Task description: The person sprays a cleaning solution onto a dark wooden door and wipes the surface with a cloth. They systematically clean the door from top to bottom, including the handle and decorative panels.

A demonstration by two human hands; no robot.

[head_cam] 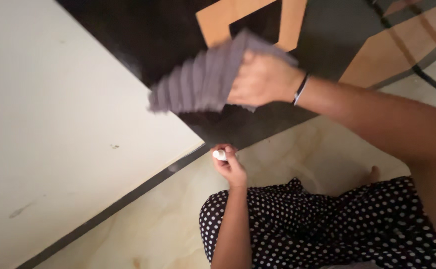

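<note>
My right hand (263, 79) grips a grey ribbed cloth (198, 82) and presses it against a dark panel (143, 35) with tan geometric inlay. A thin dark band sits on that wrist. Lower down, my left hand (229, 167) is closed around a small white object (219, 155), only its rounded white end showing, held just off the panel's edge. The cloth looks blurred.
A large cream-white surface (54, 129) with a dark border strip (128, 197) fills the left. Pale marbled floor (297, 154) lies below, with tan and dark inlay bands (407, 45) at the upper right. My black, white-dotted garment (327, 224) covers the bottom.
</note>
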